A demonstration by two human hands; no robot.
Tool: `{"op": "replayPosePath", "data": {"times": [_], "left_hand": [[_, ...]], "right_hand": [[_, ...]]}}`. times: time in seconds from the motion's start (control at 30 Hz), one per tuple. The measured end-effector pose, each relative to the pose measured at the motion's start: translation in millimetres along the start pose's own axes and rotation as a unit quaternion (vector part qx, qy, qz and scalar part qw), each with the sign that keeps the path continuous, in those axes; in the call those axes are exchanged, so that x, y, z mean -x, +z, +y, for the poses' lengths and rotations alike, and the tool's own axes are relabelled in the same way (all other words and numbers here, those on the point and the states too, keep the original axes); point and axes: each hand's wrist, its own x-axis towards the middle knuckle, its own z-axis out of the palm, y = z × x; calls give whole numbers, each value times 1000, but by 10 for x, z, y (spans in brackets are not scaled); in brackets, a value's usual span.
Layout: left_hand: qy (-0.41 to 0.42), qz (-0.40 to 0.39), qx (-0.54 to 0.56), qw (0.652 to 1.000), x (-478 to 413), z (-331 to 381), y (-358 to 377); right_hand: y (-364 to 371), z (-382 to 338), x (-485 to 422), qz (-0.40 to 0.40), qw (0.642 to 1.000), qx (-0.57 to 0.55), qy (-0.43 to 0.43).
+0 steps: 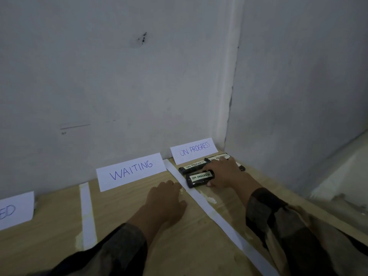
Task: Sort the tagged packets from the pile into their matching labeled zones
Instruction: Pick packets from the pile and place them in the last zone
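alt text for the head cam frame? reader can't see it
The right hand holds a black packet tagged ON PROGRESS on the wooden table, below the ON PROGRESS sign, beside other packets tagged alike. The left hand rests flat near the WAITING sign, across a white strip.

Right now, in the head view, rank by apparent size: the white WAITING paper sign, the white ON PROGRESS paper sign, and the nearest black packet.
1. White WAITING paper sign: largest.
2. White ON PROGRESS paper sign: looks smaller, but sits farther back, so unsure.
3. Nearest black packet: smallest.
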Motion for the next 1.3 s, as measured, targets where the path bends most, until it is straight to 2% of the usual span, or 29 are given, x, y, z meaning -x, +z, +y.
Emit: {"op": "replayPosePath", "data": {"times": [0.3,0.47,0.6,0.7,1.03,1.3], "left_hand": [[9,16,-15,1000,13,-43,120],[7,30,-6,999,96,-57,24],[10,39,-16,999,275,-116,-108],[7,47,-32,998,465,-200,-189],[-4,65,-64,996,1481,-632,-473],[-19,99,-61,993,2659,-1208,-879]], "right_hand": [[-32,-43,-23,-15,1000,26,-3],[-69,-241,165,51,997,-43,-27],[-70,-546,428,124,981,-132,-63],[-69,-797,666,143,972,-165,-87],[-274,-1671,1388,127,967,-174,-137],[-623,-2529,2003,139,945,-193,-226]]}}
